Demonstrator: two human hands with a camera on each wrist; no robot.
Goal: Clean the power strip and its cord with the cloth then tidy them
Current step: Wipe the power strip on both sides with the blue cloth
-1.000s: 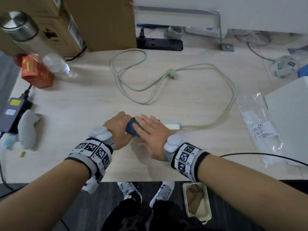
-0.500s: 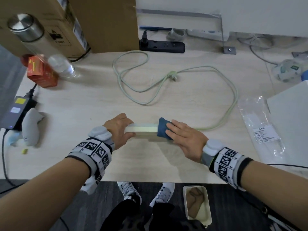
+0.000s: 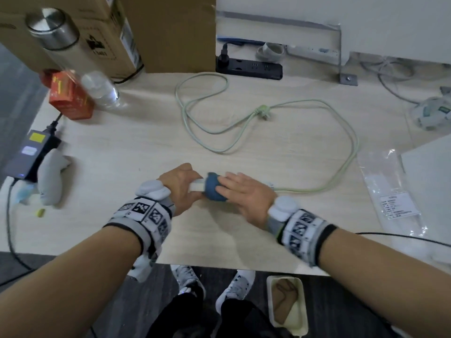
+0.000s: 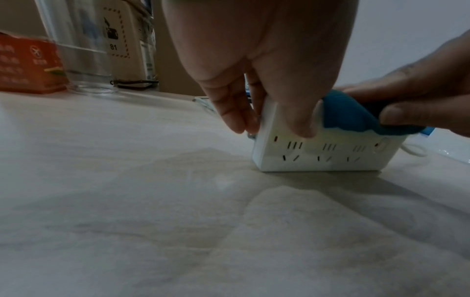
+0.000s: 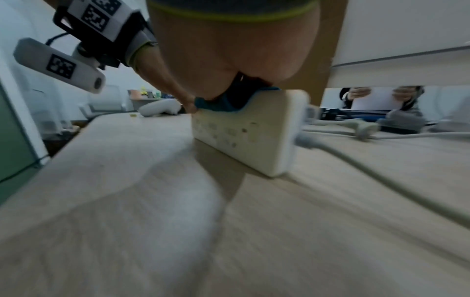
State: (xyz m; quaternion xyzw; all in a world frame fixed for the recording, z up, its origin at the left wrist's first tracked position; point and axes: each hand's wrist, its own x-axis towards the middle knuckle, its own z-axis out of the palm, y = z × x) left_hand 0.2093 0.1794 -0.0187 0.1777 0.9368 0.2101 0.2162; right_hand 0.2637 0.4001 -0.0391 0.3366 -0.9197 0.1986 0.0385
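Both forearms reach forward, wrists banded. The left hand [image 3: 179,185] curls thumb and fingers round the strip's [image 4: 323,152] end; the right hand [image 3: 246,195] presses the cloth [image 3: 214,189] down, fingers nearly straight.

A white power strip [image 4: 323,154] stands on its long edge on the desk [image 3: 146,142], sockets facing sideways. A bunched blue cloth [image 3: 214,189] covers its top edge. Its pale green cord [image 3: 346,152] loops loosely across the desk.

You see a smooth white plastic power strip [image 4: 323,154], a soft matt blue cloth [image 4: 356,116], a pale matt woodgrain table [image 3: 268,147] and, upper left, a brushed-metal bottle cap [image 3: 48,28].
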